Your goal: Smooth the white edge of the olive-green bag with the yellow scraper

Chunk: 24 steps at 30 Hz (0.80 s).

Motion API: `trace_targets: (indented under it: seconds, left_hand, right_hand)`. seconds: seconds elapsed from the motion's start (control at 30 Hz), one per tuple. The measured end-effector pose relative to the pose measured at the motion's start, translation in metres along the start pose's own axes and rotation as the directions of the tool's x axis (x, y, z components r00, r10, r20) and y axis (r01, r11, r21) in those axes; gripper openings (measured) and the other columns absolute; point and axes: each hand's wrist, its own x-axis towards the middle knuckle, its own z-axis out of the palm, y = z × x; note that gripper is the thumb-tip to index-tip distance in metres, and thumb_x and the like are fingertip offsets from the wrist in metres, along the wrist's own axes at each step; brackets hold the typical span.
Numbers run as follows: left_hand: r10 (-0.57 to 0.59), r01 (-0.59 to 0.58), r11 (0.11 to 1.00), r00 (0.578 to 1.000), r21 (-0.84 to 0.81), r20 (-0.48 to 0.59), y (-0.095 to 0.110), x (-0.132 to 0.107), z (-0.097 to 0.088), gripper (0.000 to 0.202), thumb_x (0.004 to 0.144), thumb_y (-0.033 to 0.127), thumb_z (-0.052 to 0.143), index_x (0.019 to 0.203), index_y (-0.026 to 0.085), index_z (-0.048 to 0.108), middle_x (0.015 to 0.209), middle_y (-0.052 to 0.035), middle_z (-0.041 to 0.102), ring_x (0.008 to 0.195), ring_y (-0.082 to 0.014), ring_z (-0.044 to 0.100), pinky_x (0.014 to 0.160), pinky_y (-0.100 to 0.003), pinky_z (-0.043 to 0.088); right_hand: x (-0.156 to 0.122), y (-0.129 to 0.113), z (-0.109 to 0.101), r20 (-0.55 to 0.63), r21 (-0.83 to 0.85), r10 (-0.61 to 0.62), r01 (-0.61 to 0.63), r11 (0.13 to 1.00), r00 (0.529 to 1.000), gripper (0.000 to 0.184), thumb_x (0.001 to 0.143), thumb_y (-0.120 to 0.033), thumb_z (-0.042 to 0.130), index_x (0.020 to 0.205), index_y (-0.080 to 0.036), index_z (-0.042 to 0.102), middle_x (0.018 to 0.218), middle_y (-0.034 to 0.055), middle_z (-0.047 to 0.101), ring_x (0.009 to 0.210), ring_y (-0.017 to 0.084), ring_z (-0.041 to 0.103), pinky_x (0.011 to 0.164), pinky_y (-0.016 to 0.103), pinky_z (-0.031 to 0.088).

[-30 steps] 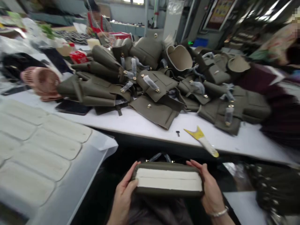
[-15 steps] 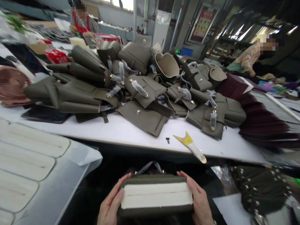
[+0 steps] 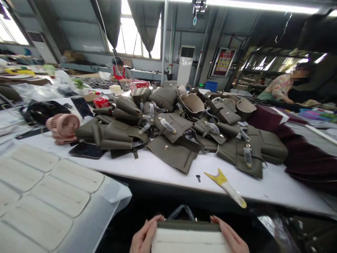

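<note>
An olive-green handbag [image 3: 192, 225] with a pale panel facing up lies between my two hands at the bottom of the view. At its left end, my left hand [image 3: 144, 234] wraps its fingers over the edge. My right hand [image 3: 231, 236] grips the opposite end the same way. Beyond the bag's far edge stands its plastic-wrapped handle [image 3: 181, 210], with small metal fittings at both ends. The lower part of the bag is cut off by the frame.
Olive bag pieces [image 3: 173, 151] are heaped on the white table [image 3: 158, 173]. Near its front edge lie a yellow forked tool [image 3: 223, 184] and a small black piece [image 3: 198, 178]. Pale panels [image 3: 55, 196] cover a surface at left, near a pink fan [image 3: 64, 126]. Two people work farther back.
The camera view has tilted up and shifted left, so the table and heap sit lower and farther right. The bag and both hands appear lower, with the grip kept.
</note>
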Motion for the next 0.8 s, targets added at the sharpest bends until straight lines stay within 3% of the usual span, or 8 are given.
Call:
trace_targets:
  seconds: [0.1, 0.23, 0.33, 0.4, 0.53, 0.7, 0.77, 0.8]
  left_hand:
    - [-0.002, 0.0, 0.998, 1.0, -0.061, -0.022, 0.009, -0.009, 0.002, 0.052, 0.077, 0.059, 0.065, 0.106, 0.017, 0.075, 0.111, -0.0119, 0.072, 0.113, -0.033, 0.061, 0.108, -0.044, 0.04]
    - [-0.07, 0.085, 0.945, 0.996, -0.315, 0.059, 0.01, -0.017, 0.003, 0.054, 0.083, 0.053, 0.063, 0.119, 0.013, 0.069, 0.118, -0.0145, 0.069, 0.11, -0.0319, 0.063, 0.098, -0.042, 0.047]
    - [-0.085, 0.111, 0.878, 0.993, -0.466, 0.076, 0.004, -0.022, 0.001, 0.055, 0.088, 0.054, 0.056, 0.125, 0.014, 0.065, 0.13, -0.015, 0.062, 0.118, -0.0315, 0.059, 0.102, -0.041, 0.044]
    - [-0.059, 0.072, 0.872, 0.997, -0.484, 0.041, 0.002, -0.024, 0.001, 0.054, 0.09, 0.054, 0.053, 0.125, 0.015, 0.065, 0.134, -0.0142, 0.06, 0.123, -0.0313, 0.055, 0.107, -0.041, 0.04]
    - [0.029, -0.028, 0.942, 1.0, -0.334, -0.001, 0.007, -0.023, 0.001, 0.047, 0.093, 0.046, 0.049, 0.124, 0.015, 0.066, 0.133, -0.0124, 0.061, 0.126, -0.0312, 0.052, 0.112, -0.044, 0.033]
    - [0.054, -0.054, 0.998, 0.999, -0.016, -0.005, 0.015, -0.017, 0.005, 0.047, 0.095, 0.048, 0.043, 0.124, 0.019, 0.066, 0.134, -0.0087, 0.06, 0.136, -0.0304, 0.042, 0.12, -0.047, 0.017]
    - [0.146, -0.135, 0.968, 0.989, 0.213, -0.037, 0.017, -0.012, 0.007, 0.046, 0.096, 0.047, 0.042, 0.131, 0.024, 0.061, 0.141, -0.0049, 0.054, 0.141, -0.0279, 0.034, 0.121, -0.046, 0.011]
    - [0.253, -0.234, 0.909, 0.967, 0.345, -0.012, 0.017, -0.008, 0.008, 0.046, 0.097, 0.045, 0.041, 0.135, 0.026, 0.056, 0.145, -0.0032, 0.05, 0.143, -0.0267, 0.031, 0.121, -0.046, 0.008]
  right_hand:
    - [-0.009, -0.007, 0.011, -0.037, 0.107, 0.128, -0.123, 0.987, 0.991, 0.054, 0.069, -0.062, 0.072, 0.106, -0.023, 0.075, 0.12, 0.0058, 0.07, 0.12, 0.031, 0.057, 0.099, 0.033, 0.05]
    - [-0.015, -0.013, 0.015, -0.044, 0.197, 0.201, -0.188, 0.962, 0.979, 0.056, 0.07, -0.059, 0.073, 0.112, -0.022, 0.072, 0.126, 0.005, 0.066, 0.122, 0.03, 0.055, 0.089, 0.03, 0.053]
    - [-0.014, -0.013, 0.012, -0.012, 0.238, 0.242, -0.232, 0.943, 0.97, 0.057, 0.076, -0.064, 0.065, 0.117, -0.026, 0.069, 0.132, 0.0035, 0.063, 0.124, 0.029, 0.054, 0.088, 0.033, 0.054]
    - [-0.013, -0.013, 0.012, -0.006, 0.259, 0.231, -0.221, 0.94, 0.973, 0.056, 0.078, -0.065, 0.062, 0.117, -0.026, 0.069, 0.132, 0.0038, 0.063, 0.125, 0.029, 0.053, 0.094, 0.036, 0.052]
    - [-0.013, -0.017, 0.014, -0.002, 0.283, 0.241, -0.23, 0.931, 0.971, 0.053, 0.079, -0.061, 0.063, 0.118, -0.025, 0.068, 0.13, 0.0061, 0.064, 0.124, 0.031, 0.054, 0.103, 0.043, 0.045]
    - [-0.015, -0.027, 0.011, -0.01, 0.281, 0.23, -0.218, 0.935, 0.973, 0.06, 0.081, -0.065, 0.059, 0.119, -0.02, 0.068, 0.122, 0.0103, 0.068, 0.119, 0.032, 0.057, 0.103, 0.044, 0.043]
    - [-0.013, -0.031, 0.009, 0.031, 0.263, 0.182, -0.183, 0.947, 0.983, 0.063, 0.085, -0.067, 0.05, 0.121, -0.018, 0.066, 0.12, 0.0125, 0.069, 0.116, 0.033, 0.059, 0.102, 0.048, 0.043]
    - [-0.011, -0.032, 0.009, 0.054, 0.239, 0.136, -0.145, 0.96, 0.989, 0.063, 0.089, -0.067, 0.044, 0.123, -0.018, 0.065, 0.12, 0.0128, 0.069, 0.115, 0.033, 0.059, 0.102, 0.05, 0.043]
